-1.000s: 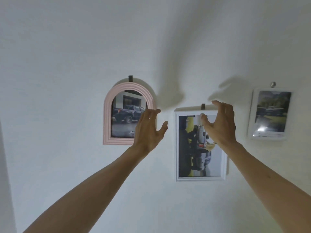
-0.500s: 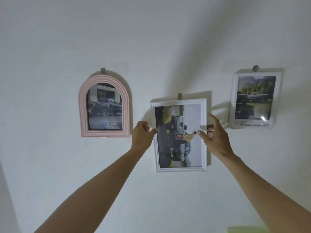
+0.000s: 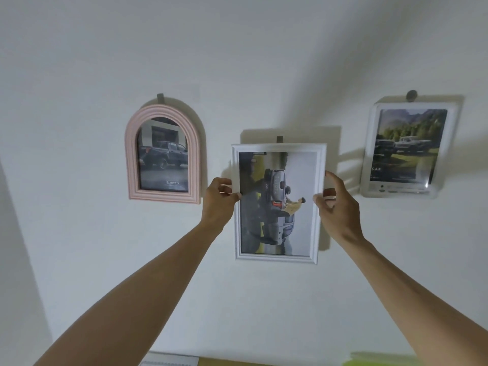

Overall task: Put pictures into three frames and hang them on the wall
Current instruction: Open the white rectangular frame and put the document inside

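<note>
Three framed car pictures hang on the white wall. A pink arched frame (image 3: 163,154) hangs at the left from a small hook. In the middle hangs a white rectangular frame (image 3: 277,253), slightly tilted, below its hook (image 3: 279,139). My left hand (image 3: 219,199) pinches this frame's left edge and my right hand (image 3: 336,204) pinches its right edge, both about halfway up. A white frame with rounded corners (image 3: 408,149) hangs at the right from a round peg (image 3: 411,95).
Bare wall lies above and below the frames. At the bottom edge of the view show a white object (image 3: 169,360), a yellowish surface and a green strip (image 3: 380,359). A darker wall strip (image 3: 15,260) runs down the left side.
Both hands dropped from the top of the middle frame and closed on its side edges. The view has tilted so that all three frames sit higher and further left than before.
</note>
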